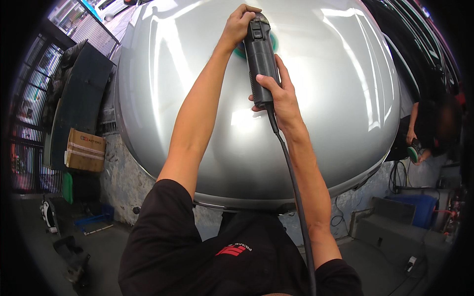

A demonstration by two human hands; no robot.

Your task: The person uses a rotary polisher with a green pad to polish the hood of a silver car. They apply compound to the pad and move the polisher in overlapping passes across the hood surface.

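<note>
A black corded polisher point(262, 66) lies lengthwise over a silver car panel point(212, 143), its green round pad point(274, 43) against the glossy paint. My left hand point(240, 23) is wrapped over the polisher's far head end. Around the rear body of the tool, my right hand point(280, 93) is closed, thumb on top and fingers at the sides. From the tool's near end a black cord point(291, 172) runs down along my right forearm and past my body. Part of the pad is hidden beneath the tool.
At the right, another person's hand point(412, 135) is beside a dark tool with a green pad. A cardboard box point(85, 150) stands by a dark cabinet point(79, 106) on the left. A blue bin point(417, 207) and loose cables are at the lower right.
</note>
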